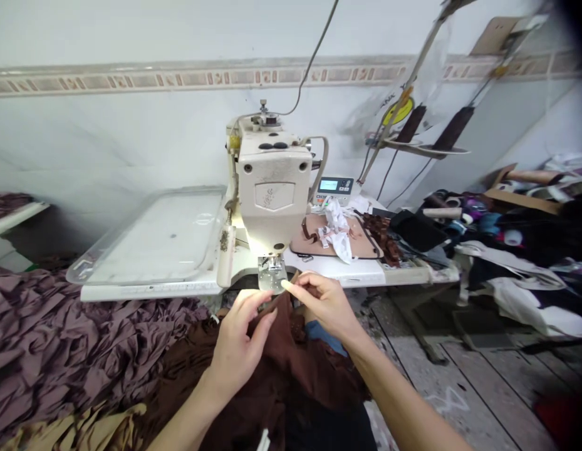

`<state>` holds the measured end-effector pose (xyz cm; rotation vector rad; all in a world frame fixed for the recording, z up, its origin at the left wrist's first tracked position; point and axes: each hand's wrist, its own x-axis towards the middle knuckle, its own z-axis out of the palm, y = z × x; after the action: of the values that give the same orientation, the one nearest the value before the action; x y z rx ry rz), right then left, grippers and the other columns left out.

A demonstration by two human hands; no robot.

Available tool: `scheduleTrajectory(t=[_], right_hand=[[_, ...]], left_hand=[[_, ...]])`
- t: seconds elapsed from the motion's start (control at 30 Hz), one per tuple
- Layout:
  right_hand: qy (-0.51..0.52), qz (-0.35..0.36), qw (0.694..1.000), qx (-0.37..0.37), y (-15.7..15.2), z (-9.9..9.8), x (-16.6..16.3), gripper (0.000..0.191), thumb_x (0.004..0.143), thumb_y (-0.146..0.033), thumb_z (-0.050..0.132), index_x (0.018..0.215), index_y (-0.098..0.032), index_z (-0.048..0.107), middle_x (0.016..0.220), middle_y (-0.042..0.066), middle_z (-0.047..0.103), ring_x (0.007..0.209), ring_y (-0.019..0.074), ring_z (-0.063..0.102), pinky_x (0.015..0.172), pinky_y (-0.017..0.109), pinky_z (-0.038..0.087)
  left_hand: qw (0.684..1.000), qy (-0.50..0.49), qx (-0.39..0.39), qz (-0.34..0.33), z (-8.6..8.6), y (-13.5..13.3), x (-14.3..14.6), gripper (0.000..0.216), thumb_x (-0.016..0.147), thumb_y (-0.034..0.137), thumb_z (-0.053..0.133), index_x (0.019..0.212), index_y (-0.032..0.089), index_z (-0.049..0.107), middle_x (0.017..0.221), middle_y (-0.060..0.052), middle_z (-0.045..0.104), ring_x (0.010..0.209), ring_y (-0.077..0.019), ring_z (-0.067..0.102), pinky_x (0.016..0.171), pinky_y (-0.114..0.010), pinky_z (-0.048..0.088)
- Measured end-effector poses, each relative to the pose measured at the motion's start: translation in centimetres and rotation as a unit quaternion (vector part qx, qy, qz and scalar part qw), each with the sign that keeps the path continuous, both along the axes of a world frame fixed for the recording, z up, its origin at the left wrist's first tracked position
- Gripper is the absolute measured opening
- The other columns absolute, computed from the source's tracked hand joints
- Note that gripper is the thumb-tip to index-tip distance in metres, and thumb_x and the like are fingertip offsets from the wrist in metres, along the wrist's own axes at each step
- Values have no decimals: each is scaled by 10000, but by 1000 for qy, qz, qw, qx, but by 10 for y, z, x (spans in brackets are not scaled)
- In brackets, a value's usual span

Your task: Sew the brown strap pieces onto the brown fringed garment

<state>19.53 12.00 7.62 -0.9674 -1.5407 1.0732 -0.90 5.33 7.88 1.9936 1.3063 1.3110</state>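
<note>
The left hand and the right hand are close together at the near edge of the table, just in front of the sewing machine. Between and below them is the brown fabric, its upper end raised near the metal needle plate and the rest draped down over the person's lap. The right hand pinches an edge of the fabric between thumb and fingers, the thumb pointing left. The left hand has its thumb and forefinger curved with a narrow gap between their tips, right beside the cloth; whether it grips the cloth I cannot tell. The machine's lamp lights the area left of the needle. On the left part of the table lies a clear plastic tray; to the right of the machine, white scraps lie on a tan pad, with a control panel lit beyond them. Two dark thread cones stand on a holder at the far right. Heaped mauve fabric fills the left side, below table height.
</note>
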Motion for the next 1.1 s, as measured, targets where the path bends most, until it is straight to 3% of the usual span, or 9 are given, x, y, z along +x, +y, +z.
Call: scheduleTrajectory(t=[0.1, 0.23, 0.33, 0.5, 0.57, 0.7, 0.8, 0.97, 1.1], right_hand=[[-18, -30, 999, 14, 16, -8, -8, 327, 928, -472, 800, 756, -204, 728, 807, 26, 685, 722, 181, 587, 640, 297, 434], [109, -53, 989, -85, 31, -23, -23, 337, 807, -495, 880, 851, -212, 701, 780, 1, 684, 730, 190, 618, 693, 304, 493], [166, -99, 973, -126, 38, -27, -35, 427, 765, -554, 890, 916, -213, 681, 823, 3, 699, 766, 197, 631, 719, 302, 508], [143, -149, 970, -130, 24, -33, -40, 481, 906, -710, 713, 929, -230, 674, 849, 26, 696, 800, 223, 634, 729, 308, 526], [102, -136, 976, -139, 11, -46, -35, 544, 930, -768, 638, 892, -228, 694, 842, 50, 707, 834, 250, 646, 751, 323, 537], [0, -7, 986, -165, -2, -88, -12, 736, 958, -851, 493, 645, -203, 646, 690, 49, 660, 755, 248, 635, 684, 323, 515], [-92, 19, 988, -126, 12, -107, 12, 697, 953, -816, 556, 658, -191, 653, 625, 25, 655, 643, 216, 634, 612, 301, 508], [-232, -99, 968, 6, 80, -84, 50, 330, 1044, -431, 563, 1130, -152, 717, 1023, 95, 786, 716, 196, 720, 697, 305, 571], [-298, -173, 937, 55, 144, -53, 63, 369, 1017, -195, 541, 1364, -137, 654, 1377, 181, 662, 1035, 251, 702, 963, 373, 515]], left_hand=[[971, 176, 161, -29, -4, 13, -8, 503, 1077, 80, 499, 1539, 263, 579, 1486, -106, 667, 1281, -200, 710, 1056, -291, 596], [923, 317, 219, 0, -12, 23, -3, 494, 1094, 157, 528, 1587, 185, 511, 1518, -120, 665, 1169, -224, 772, 996, -321, 651], [910, 333, 236, 73, -18, 20, 12, 450, 1089, 182, 553, 1537, 138, 548, 1481, -141, 690, 1107, -247, 794, 943, -347, 676], [902, 327, 228, 165, -27, 15, 36, 489, 1081, 183, 569, 1561, 109, 515, 1457, -175, 700, 1145, -287, 785, 925, -364, 680], [911, 310, 222, 156, -29, 15, 35, 517, 1083, 192, 573, 1590, 130, 492, 1482, -169, 683, 1185, -283, 773, 956, -348, 667], [939, 261, 209, 81, -31, 19, 12, 530, 1097, 173, 531, 1623, 203, 473, 1550, -116, 641, 1325, -233, 702, 1082, -304, 598], [948, 243, 203, 35, -33, 24, -7, 520, 1099, 147, 517, 1614, 212, 484, 1566, -90, 630, 1381, -194, 659, 1148, -271, 535], [933, 239, 251, 92, -33, 18, -10, 462, 1071, 137, 588, 1528, 205, 591, 1472, -92, 698, 1306, -225, 684, 1152, -331, 506], [914, 229, 301, 147, -38, 3, 2, 537, 977, 22, 673, 1482, 203, 650, 1437, -148, 691, 1324, -299, 653, 1162, -431, 491]])
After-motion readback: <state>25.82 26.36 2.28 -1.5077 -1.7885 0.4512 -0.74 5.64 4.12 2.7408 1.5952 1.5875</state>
